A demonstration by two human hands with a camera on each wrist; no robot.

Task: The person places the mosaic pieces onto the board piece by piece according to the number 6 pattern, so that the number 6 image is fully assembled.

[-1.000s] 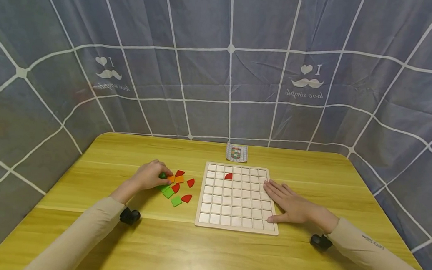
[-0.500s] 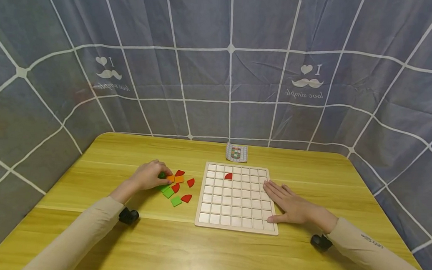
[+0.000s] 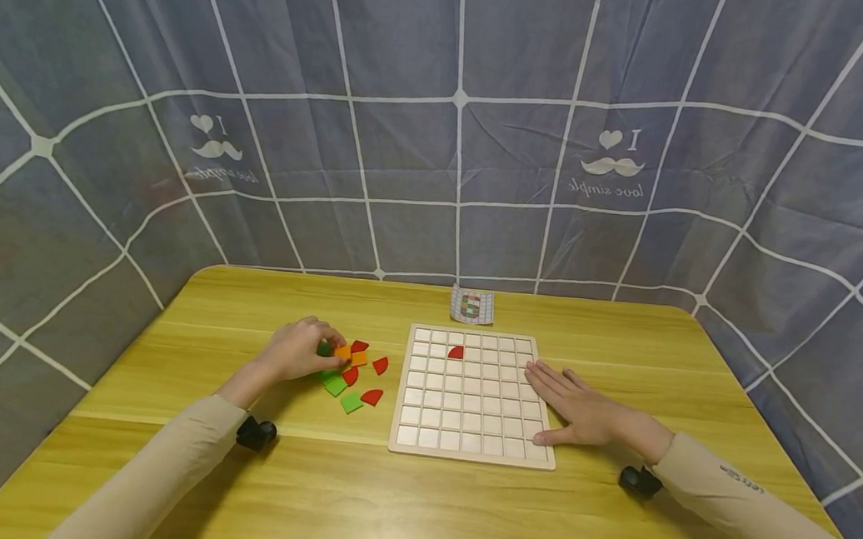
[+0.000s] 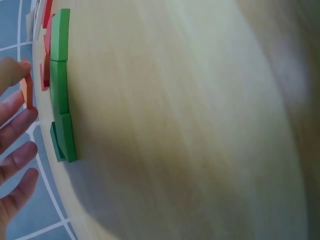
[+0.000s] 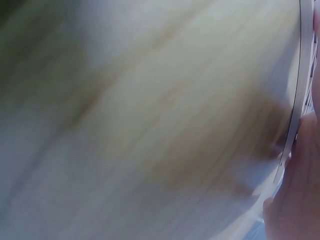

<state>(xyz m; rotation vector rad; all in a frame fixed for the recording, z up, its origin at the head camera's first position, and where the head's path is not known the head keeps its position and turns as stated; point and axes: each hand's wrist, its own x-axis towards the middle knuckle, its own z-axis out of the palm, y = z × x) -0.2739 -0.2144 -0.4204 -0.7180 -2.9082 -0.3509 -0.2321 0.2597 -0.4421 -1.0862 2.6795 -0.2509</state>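
Observation:
My left hand (image 3: 298, 349) pinches an orange square tile (image 4: 27, 90) between thumb and fingertips, over the left-hand pile in the head view. Green tiles (image 4: 59, 87) sit close below it in the left wrist view. A second orange tile (image 3: 359, 358) lies beside the held one. Around them are red quarter-round tiles (image 3: 380, 366) and bright green square tiles (image 3: 351, 402). With fingers stretched out, my right hand (image 3: 583, 412) rests on the right edge of a pale wooden grid board (image 3: 451, 421). One red quarter-round tile (image 3: 456, 352) sits in a cell in its second row.
Behind the board lies a small paper card (image 3: 472, 306) with a coloured pattern on a grid. The wooden table (image 3: 415, 510) runs back to a grey checked curtain (image 3: 410, 151), which also hangs along both sides.
Between my left thumb and fingers, the orange tile has come up slightly from the pile. The right hand and the board stay in place.

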